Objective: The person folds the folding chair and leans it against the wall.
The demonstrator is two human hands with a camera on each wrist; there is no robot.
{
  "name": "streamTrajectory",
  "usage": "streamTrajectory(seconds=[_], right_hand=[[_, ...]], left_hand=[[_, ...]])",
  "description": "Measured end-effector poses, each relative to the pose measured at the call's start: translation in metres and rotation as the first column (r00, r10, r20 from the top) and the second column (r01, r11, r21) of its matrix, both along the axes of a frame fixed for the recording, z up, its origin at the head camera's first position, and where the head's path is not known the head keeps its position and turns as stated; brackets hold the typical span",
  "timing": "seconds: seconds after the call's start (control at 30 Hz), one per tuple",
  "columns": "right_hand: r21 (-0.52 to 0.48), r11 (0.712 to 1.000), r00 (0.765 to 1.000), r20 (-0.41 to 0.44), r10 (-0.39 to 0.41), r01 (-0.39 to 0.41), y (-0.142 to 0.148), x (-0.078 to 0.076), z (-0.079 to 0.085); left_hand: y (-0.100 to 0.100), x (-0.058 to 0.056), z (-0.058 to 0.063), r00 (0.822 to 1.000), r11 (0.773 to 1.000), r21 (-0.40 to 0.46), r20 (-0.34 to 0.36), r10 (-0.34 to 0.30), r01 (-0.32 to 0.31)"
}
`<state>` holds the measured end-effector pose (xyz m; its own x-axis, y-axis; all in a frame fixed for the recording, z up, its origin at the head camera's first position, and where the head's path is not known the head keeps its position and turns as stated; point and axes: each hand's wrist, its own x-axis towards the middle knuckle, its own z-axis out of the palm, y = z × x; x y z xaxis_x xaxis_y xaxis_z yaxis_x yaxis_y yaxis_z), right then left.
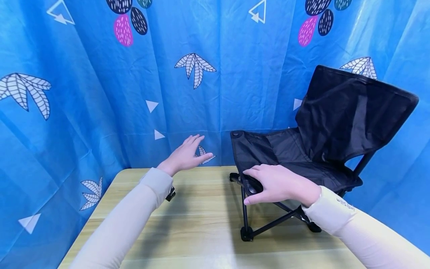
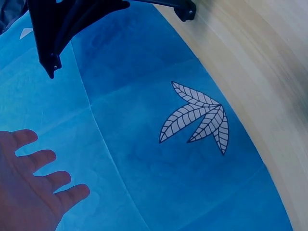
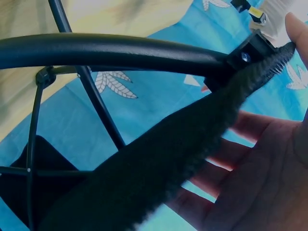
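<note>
A black folding camp chair (image 1: 346,112) stands unfolded and upright on the wooden tabletop, its backrest to the right. My right hand (image 1: 277,183) is at the near front corner of its fabric seat, fingers extended and thumb spread apart. From the right wrist, the dark seat edge (image 3: 159,149) crosses in front of the fingers, partly hiding them, and the thumb (image 3: 298,36) is close to the corner tip. My left hand (image 1: 186,155) hovers left of the chair with fingers spread and nothing held. In the left wrist view, parts of the chair frame (image 2: 48,29) show above that hand.
The pale wooden table (image 1: 198,216) lies beneath both arms, with a rounded corner at the back left. Behind and beside it hangs a blue curtain (image 1: 235,93) printed with leaves and triangles. The chair's thin legs (image 1: 244,209) end in black feet on the table.
</note>
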<state>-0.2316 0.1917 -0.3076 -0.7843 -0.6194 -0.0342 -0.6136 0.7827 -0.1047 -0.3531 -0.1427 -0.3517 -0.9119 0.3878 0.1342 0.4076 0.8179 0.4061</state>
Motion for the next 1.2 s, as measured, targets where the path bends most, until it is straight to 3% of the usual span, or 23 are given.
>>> streamTrajectory(seconds=[0.63,1.2], right_hand=[[-0.076,0.995,0.998,-0.032,0.060,-0.062,-0.012,-0.004,-0.005],[-0.188,0.968,0.986,-0.030,0.164,-0.167,-0.013,-0.005,-0.005]], left_hand=[[-0.001,-0.001,-0.003,1.000,1.000,0.006,0.024,-0.010,0.010],[-0.007,-0.003,-0.002,1.000,1.000,0.025,0.016,-0.017,0.017]])
